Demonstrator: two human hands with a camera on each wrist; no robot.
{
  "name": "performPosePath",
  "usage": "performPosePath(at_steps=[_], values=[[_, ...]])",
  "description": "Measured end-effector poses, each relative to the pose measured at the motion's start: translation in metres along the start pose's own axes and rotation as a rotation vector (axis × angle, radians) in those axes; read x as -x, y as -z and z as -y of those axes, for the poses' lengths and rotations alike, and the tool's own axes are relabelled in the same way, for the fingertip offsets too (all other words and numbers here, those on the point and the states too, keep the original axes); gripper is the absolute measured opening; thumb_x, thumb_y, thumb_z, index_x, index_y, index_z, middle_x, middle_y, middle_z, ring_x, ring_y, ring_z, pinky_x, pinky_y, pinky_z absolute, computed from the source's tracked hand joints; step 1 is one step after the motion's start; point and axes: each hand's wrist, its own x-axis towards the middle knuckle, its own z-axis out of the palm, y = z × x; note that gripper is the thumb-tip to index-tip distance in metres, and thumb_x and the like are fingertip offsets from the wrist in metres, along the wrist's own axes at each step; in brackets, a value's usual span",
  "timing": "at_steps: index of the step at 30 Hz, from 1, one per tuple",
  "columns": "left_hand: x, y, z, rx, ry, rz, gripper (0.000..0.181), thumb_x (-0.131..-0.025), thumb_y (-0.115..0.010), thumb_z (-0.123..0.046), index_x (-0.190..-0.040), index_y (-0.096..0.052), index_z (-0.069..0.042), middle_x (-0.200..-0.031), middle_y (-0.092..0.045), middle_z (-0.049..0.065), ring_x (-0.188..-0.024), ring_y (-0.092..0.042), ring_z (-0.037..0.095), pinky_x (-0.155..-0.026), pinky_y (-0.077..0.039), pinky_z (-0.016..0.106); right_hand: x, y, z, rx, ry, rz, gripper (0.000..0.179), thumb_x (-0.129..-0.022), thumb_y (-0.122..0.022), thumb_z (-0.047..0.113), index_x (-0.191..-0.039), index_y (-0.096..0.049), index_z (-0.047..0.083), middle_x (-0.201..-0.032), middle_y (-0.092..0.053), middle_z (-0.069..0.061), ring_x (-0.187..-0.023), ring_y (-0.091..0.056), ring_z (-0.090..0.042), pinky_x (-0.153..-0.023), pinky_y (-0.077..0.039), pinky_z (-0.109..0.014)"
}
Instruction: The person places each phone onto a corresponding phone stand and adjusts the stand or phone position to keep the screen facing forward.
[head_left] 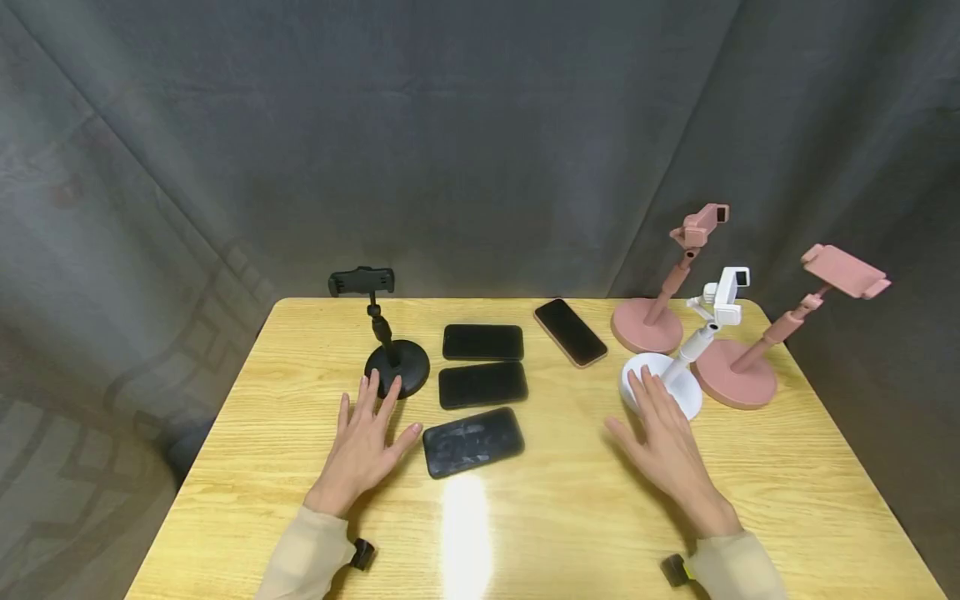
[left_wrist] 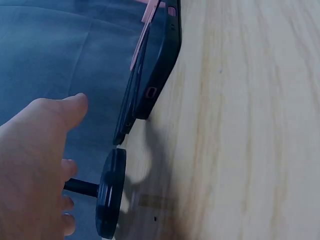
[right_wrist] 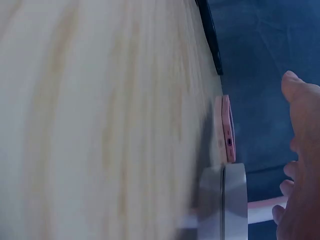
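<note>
My left hand, fingers spread, hovers over the table just in front of the black phone stand. Its thumb points toward the nearest black phone, which has a smudged screen; the left wrist view shows the hand apart from phone and stand base. On the other side my right hand stretches its fingers over the base of the white phone stand. In the right wrist view that hand appears raised above the white base. Neither hand holds anything.
Two more black phones lie behind the nearest one. A pink-edged phone lies at an angle near the back edge. Pink phone stands rise at the right beside the white one. A grey curtain hangs behind the wooden table.
</note>
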Motion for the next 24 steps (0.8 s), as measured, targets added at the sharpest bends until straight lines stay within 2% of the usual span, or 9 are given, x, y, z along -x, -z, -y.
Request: performPosePath(at_steps=[8, 16, 24], values=[[-0.004, -0.003, 0.003, -0.008, 0.011, -0.008, 0.085, -0.101, -0.051, -0.063, -0.164, -0.026, -0.012, -0.17, -0.012, 0.026, -0.157, -0.013, 0.044, -0.125, -0.007, 0.068, -0.01, -0.005, 0.01, -0.02, 0.008, 0.027, 0.08, -0.1, -0.066, 0.04, -0.162, -0.03, 0.005, -0.168, -0.025, -0.023, -0.155, -0.02, -0.043, -0.126, -0.019, -0.059], [-0.012, -0.006, -0.001, 0.002, 0.027, 0.077, 0.086, -0.101, -0.048, -0.065, -0.165, -0.024, -0.012, -0.17, -0.009, 0.024, -0.158, -0.01, 0.041, -0.127, -0.006, 0.065, -0.02, -0.015, 0.02, -0.037, 0.019, 0.05, 0.08, -0.099, -0.066, 0.041, -0.162, -0.031, 0.005, -0.168, -0.025, -0.022, -0.153, -0.024, -0.047, -0.118, -0.025, -0.069], [-0.02, -0.011, -0.002, 0.006, 0.053, 0.097, 0.087, -0.101, -0.046, -0.065, -0.165, -0.023, -0.01, -0.171, -0.007, 0.024, -0.158, -0.008, 0.041, -0.128, -0.008, 0.063, -0.04, -0.028, 0.043, -0.137, 0.092, -0.009, 0.081, -0.096, -0.072, 0.033, -0.161, -0.032, 0.006, -0.167, -0.03, -0.018, -0.15, -0.031, -0.047, -0.119, -0.028, -0.069]])
